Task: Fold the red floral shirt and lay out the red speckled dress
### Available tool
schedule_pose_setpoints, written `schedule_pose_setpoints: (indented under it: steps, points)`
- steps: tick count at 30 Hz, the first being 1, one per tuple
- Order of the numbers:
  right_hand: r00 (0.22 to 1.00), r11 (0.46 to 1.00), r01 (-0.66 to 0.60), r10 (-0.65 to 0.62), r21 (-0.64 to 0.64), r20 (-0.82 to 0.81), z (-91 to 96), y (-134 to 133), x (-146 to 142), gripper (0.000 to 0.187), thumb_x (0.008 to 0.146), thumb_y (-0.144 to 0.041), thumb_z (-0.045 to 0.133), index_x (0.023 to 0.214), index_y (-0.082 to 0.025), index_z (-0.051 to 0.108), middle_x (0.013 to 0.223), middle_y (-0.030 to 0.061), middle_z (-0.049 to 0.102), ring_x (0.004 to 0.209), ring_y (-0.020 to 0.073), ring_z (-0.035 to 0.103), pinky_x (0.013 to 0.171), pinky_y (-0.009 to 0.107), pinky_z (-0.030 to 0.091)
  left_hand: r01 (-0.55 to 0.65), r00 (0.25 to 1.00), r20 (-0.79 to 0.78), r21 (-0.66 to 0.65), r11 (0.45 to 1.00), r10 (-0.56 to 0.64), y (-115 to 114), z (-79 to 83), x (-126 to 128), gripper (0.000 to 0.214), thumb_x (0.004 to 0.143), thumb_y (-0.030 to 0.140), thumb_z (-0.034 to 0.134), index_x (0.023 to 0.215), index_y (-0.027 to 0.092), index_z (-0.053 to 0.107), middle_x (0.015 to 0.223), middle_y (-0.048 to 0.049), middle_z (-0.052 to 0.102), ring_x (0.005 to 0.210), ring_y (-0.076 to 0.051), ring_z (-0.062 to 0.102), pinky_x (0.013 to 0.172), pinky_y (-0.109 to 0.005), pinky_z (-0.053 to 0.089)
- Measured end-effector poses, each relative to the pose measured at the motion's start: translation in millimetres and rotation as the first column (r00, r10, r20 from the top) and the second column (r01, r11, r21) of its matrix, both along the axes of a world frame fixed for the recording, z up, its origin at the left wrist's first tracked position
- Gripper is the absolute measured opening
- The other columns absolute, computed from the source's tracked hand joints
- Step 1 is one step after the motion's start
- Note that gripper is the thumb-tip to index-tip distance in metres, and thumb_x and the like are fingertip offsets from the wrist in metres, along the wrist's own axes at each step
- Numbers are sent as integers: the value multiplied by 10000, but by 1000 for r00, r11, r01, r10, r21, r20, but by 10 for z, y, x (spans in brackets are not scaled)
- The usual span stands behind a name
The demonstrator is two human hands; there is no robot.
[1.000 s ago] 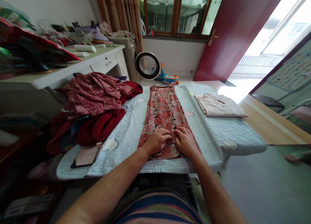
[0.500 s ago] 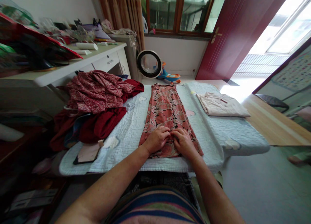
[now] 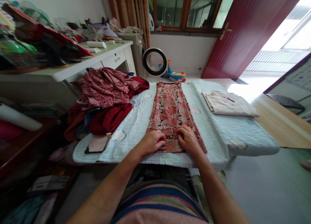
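Note:
A long red-and-black floral skirt (image 3: pixel 170 109) lies flat, its narrow waist end away from me and its wider end near the table's front edge. My left hand (image 3: pixel 153 142) rests on the near left part, fingers curled and pinched on the cloth. On the near right part my right hand (image 3: pixel 189 139) has its fingers bent and closed on the fabric. A crosswise line or crease runs between the two hands. What the fingertips grip is partly hidden beneath them.
The skirt lies on a pale blue quilted cover (image 3: pixel 136 120). Left of it are a heap of red patterned clothes (image 3: pixel 107 88) and a pink-backed phone-like item (image 3: pixel 98 143). A folded cream garment (image 3: pixel 230 104) lies to the right. Farther off stand a cluttered white desk (image 3: pixel 97 60) and a washing machine's open door (image 3: pixel 155 62).
My hands have moved apart sideways along the skirt, the left one going left and the right one slightly right. The whole view has shifted a little. The skirt stays flat.

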State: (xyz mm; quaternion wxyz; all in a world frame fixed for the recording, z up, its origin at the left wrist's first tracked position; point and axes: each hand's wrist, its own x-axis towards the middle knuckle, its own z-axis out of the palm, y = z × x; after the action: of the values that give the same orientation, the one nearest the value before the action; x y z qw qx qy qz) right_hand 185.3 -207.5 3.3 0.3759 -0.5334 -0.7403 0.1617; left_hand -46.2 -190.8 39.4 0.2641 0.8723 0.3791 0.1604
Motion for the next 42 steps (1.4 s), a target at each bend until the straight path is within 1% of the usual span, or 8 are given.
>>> schedule_pose_setpoints:
  steps: [3,5,9,13,17,23,31,42]
  points:
    - [944,995,37,-65,-91,-325,53,-27,75,119,823,-233,555,876,-215,660,1050,66,677,1020,213,600,947,393,458,0,998,-56,-12,1000,-1,-96,-32,28,113,800,275,707,857,184,670,898,-27,624,859,-170,584,770,-264,454]
    - [806,973,94,-198,-209,-557,98,-57,190,183,842,-337,546,934,-214,646,1070,66,680,957,200,627,834,352,509,-14,996,-93,17,1000,15,-128,-46,54,141,783,289,723,845,180,658,914,-35,609,860,-177,580,758,-272,454]
    - [606,913,175,-395,-369,-691,174,-135,460,270,776,-432,602,930,-213,634,884,31,687,714,160,617,612,264,489,24,996,-89,101,995,-15,-160,-35,181,102,848,280,645,825,181,633,910,-41,602,857,-181,572,768,-292,460]
    - [761,890,215,-410,-401,-503,241,-235,528,217,781,-403,563,853,-213,638,718,-12,633,567,134,535,551,252,431,34,999,-30,271,962,-26,-149,-37,409,86,855,226,632,935,195,637,1049,-57,607,1008,-214,541,922,-356,442]
    - [972,920,220,-233,-325,-3,300,-345,389,158,777,-222,480,745,-204,633,685,-4,615,647,146,546,640,260,395,6,997,-71,327,945,19,-74,-91,578,173,836,246,675,999,203,634,1082,-67,596,1041,-233,521,950,-394,439]
    - [899,923,301,-190,-241,394,263,-480,209,122,778,-313,610,736,-213,553,764,15,604,711,159,536,616,261,325,44,984,-175,349,936,19,4,-88,685,186,842,316,684,987,206,644,1053,-68,599,1000,-236,535,896,-388,454]
    - [856,900,355,-204,-254,476,291,-449,179,44,757,-175,560,736,-213,555,802,32,633,715,162,538,610,276,280,85,967,-255,358,930,10,105,-5,894,223,802,368,719,929,197,652,1012,-85,609,958,-261,564,782,-378,470]
    - [959,887,254,-180,-385,218,335,-400,342,146,766,-148,481,776,-211,613,671,-13,631,622,140,523,602,242,325,30,971,-225,444,895,79,104,-178,982,111,891,189,527,921,182,634,973,-93,616,918,-244,553,741,-369,450]
